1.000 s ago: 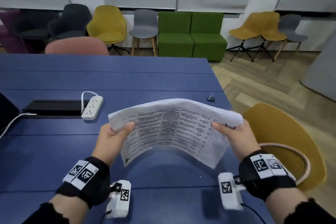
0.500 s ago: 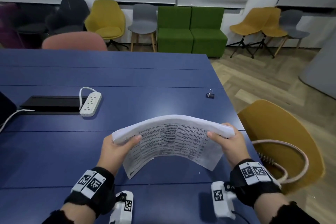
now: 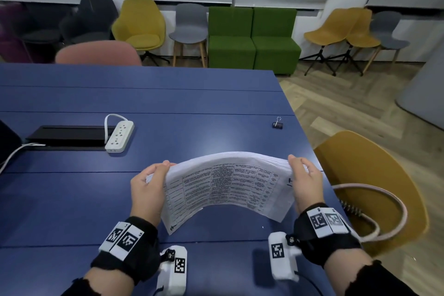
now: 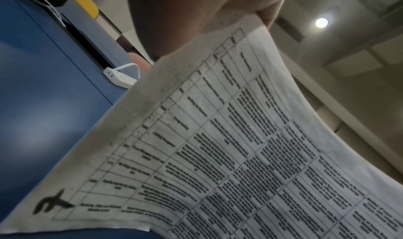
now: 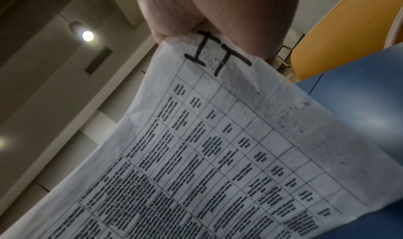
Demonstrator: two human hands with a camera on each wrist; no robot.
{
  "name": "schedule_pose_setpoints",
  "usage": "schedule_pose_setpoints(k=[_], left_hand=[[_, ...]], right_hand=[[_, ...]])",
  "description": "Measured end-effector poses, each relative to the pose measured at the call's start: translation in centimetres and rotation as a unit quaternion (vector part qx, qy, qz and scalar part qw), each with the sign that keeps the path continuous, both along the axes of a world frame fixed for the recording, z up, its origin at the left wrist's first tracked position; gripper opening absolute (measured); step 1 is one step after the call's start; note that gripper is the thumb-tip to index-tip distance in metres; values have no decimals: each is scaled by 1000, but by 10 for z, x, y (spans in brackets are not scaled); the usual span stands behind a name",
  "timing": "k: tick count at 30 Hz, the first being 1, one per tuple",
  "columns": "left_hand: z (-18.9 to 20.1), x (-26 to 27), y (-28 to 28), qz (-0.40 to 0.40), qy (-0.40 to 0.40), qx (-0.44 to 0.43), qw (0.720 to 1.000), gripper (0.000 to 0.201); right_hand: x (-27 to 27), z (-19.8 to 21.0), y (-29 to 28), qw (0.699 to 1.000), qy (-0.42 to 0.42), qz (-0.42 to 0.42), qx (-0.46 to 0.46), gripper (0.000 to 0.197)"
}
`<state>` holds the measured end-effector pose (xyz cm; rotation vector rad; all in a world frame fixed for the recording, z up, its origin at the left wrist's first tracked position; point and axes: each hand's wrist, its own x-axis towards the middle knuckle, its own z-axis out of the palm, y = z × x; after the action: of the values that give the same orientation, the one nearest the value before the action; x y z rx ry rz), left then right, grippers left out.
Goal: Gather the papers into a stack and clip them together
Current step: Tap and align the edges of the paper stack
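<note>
A stack of printed papers (image 3: 225, 182) with a table of text arches upward above the blue table (image 3: 168, 101), held at both short ends. My left hand (image 3: 149, 185) grips its left end and my right hand (image 3: 305, 180) grips its right end, thumbs over the top edge. The printed underside of the papers (image 4: 240, 148) fills the left wrist view, and the papers (image 5: 218, 148) carry a black marker sign near my right palm (image 5: 218, 10). A small black binder clip (image 3: 278, 124) lies on the table farther back right, apart from both hands.
A white power strip (image 3: 119, 136) and a black cable tray (image 3: 67, 136) lie at the left of the table. A mustard chair (image 3: 374, 185) stands beside the table's right edge. Several chairs and a green sofa (image 3: 252, 41) line the far wall.
The papers have come lower and closer to me, tilting so more of the printed face shows. Both hands keep their grip on the ends.
</note>
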<state>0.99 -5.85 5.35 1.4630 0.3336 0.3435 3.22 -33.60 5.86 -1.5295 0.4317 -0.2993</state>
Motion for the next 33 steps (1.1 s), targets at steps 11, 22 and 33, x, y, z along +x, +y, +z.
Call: schedule_pose_setpoints(k=[11,22,33], left_hand=[[-13,-7,20,-129,-25,48,990,24],[-9,4,36,-174,-29,39,984,44],[-10,16,30,-188,-29,42,981,41]], right_hand=[[-12,-9,-17,987,-26,157,-20,36],[-13,-2,-32,983,-53,177,-16,30],[-6,-5,-33,981,-42,190,14,32]])
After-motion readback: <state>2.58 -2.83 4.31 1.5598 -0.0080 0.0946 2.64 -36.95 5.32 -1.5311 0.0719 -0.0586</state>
